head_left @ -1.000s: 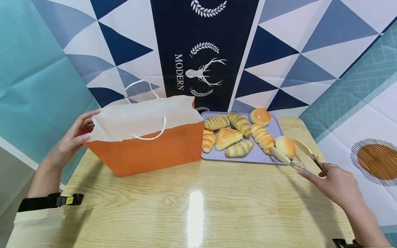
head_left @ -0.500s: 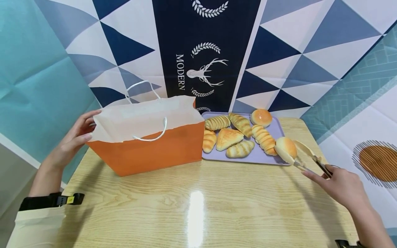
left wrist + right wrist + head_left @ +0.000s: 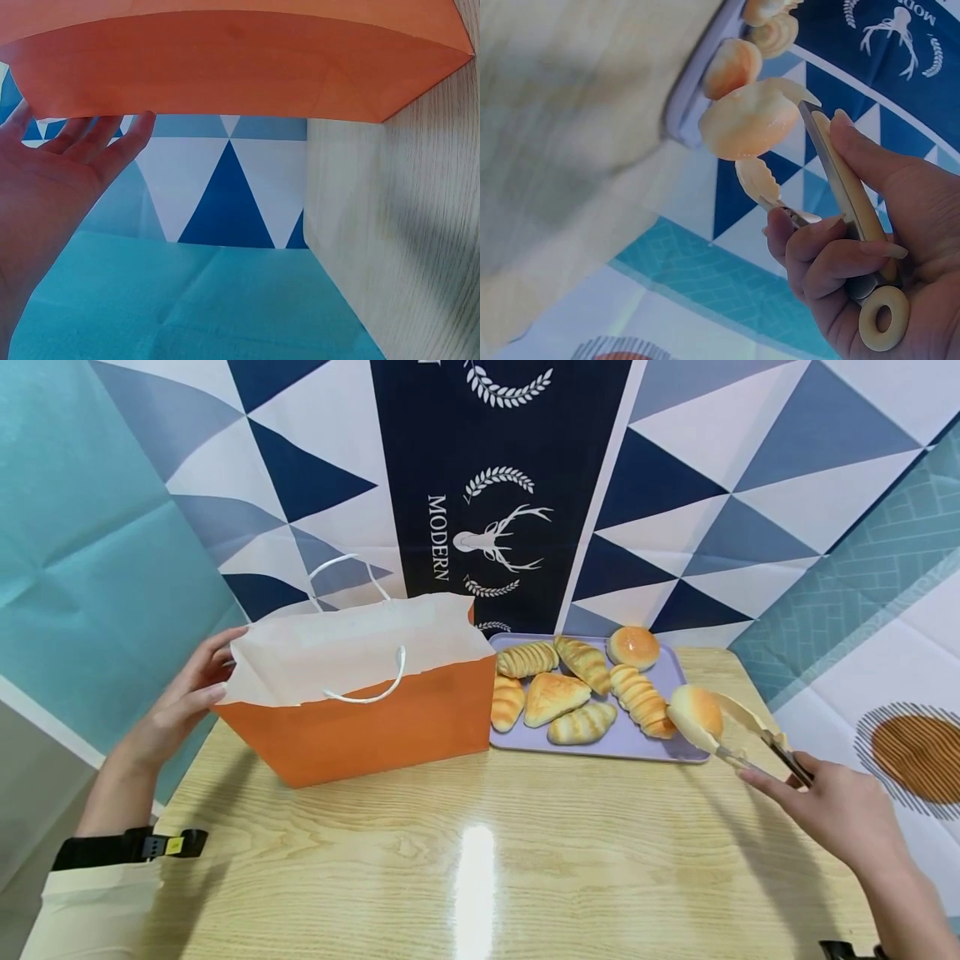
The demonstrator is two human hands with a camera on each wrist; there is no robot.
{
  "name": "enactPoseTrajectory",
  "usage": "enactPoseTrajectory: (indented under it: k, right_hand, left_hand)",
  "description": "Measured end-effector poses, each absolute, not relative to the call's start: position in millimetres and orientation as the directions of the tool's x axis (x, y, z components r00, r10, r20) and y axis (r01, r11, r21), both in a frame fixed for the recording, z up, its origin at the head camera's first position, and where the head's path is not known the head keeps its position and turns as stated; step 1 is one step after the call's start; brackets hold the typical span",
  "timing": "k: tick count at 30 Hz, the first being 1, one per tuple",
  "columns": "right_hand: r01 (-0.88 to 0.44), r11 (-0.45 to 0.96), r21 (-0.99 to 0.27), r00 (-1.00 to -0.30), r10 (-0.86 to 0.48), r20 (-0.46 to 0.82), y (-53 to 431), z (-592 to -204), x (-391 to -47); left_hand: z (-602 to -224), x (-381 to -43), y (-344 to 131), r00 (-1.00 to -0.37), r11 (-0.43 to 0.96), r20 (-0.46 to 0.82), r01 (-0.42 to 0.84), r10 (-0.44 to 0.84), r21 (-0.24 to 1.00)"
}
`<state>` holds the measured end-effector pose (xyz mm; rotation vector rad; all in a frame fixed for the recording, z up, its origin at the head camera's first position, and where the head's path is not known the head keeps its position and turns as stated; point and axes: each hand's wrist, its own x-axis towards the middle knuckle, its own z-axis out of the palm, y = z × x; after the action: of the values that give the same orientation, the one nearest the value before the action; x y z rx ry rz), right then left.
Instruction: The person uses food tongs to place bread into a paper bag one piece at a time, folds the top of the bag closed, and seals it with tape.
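Observation:
My right hand (image 3: 843, 814) grips a pair of food tongs (image 3: 849, 191), thumb on one arm and fingers curled round the other. Between the pale tong tips sits a round bun (image 3: 696, 710), raised over the right front corner of the purple tray (image 3: 675, 673). At far left stands an orange paper bag (image 3: 375, 727), its white-lined mouth open and two white cord handles up. My left hand (image 3: 180, 697) touches the bag's left side at the rim, fingers extended and thumb toward the front. The left wrist view shows straight fingers (image 3: 135, 139) against the bag's edge.
Several breads stay on the tray: a glossy bun (image 3: 633, 647) at the back, a spiral roll (image 3: 641, 702) beside the lifted bun, a triangular pastry (image 3: 555, 697) in the middle. The bag stands close against the tray's left end. A patterned cloth wall (image 3: 300, 460) rises behind the table.
The tongs have closed round the bun, and it has come up slightly from the tray. My right hand has shifted a little right and down in view. The left hand stays at the bag.

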<state>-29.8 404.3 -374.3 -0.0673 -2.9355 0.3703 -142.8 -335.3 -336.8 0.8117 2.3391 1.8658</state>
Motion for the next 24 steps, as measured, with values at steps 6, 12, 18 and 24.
enactPoseTrajectory:
  k: [6,12,18,24]
  right_hand:
    - [-0.027,0.971,-0.236,-0.966,0.035,0.257,395,-357,-36]
    - [-0.031,0.973,-0.228,-0.961,0.033,0.273,381,-340,-42]
    - [-0.038,0.977,-0.208,-0.961,0.021,0.276,365,-319,-48]
    - [-0.096,0.977,-0.189,-0.95,-0.033,0.312,348,-301,-58]
  left_hand:
    - [-337,-144,-335,-0.852,0.125,0.287,0.374,0.438,0.919]
    - [-338,-143,-335,-0.85,0.124,0.272,0.362,0.451,0.924]
    - [-336,-143,-334,-0.844,0.124,0.267,0.361,0.466,0.924]
    - [-336,-143,-337,-0.838,0.126,0.276,0.373,0.471,0.919]
